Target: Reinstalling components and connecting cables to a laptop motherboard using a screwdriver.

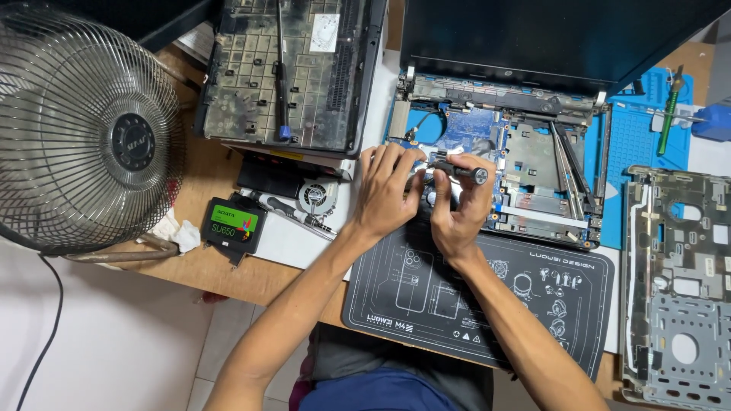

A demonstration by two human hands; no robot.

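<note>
1. Landmark: opened black laptop base w/ bare blue motherboard [487, 129], lid up, sitting behind the dark printed work mat [487, 293].
2. Right hand [457, 213] is pinching a black-handled screwdriver [461, 170] over the board's front-left area.
3. Left hand [384, 190], fingers together, is pressing just beside the tip.
4. Looks far along: grey palmrest frame [678, 289] lying right of laptop, dusty bottom cover [285, 72] & small fan [316, 196] left. Board not yet out.

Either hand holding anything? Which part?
Right hand grips a screwdriver around its dark handle. Left hand rests on the opened laptop, holding nothing visible.
</note>
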